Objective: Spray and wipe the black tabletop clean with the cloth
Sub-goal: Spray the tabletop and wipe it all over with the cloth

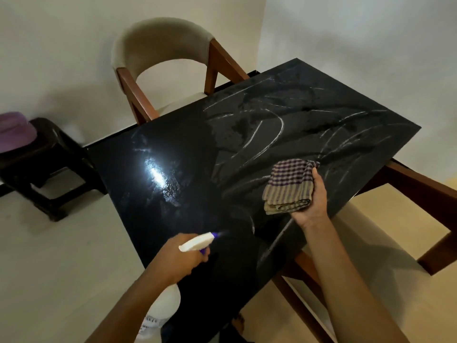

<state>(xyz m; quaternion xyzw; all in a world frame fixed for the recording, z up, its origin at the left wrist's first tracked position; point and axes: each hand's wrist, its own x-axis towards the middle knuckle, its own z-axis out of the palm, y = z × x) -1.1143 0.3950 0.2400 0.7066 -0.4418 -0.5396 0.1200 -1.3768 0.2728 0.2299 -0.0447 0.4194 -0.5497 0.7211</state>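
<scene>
A black tabletop [188,134] is seen from above, set at an angle, with a bright reflection of a lamp on its left part. Wet patches and curved whitish streaks are spread over the far and right parts of the surface, while the near part looks darker and more even.

A white spray bottle [170,276] with a purple nozzle is held by the left hand [176,258] above the near edge of the table. The fingers are closed around the neck of the bottle and the trigger, and the nozzle is pointed toward the middle of the tabletop. A faint mist is visible just in front of the nozzle. The body of the bottle hangs below the hand, and a label with small print is seen on it but cannot be read.

A folded checkered cloth [288,185], purple and beige, is gripped by the right hand [312,201] over the right side of the tabletop. The fingers are bent around its right edge. Whether the cloth touches the surface cannot be told.

A wooden chair [163,58] with a beige padded backrest is placed at the far side of the table. A dark stool [47,167] stands to the left on the floor, and a purple object [14,132] lies on it.
</scene>
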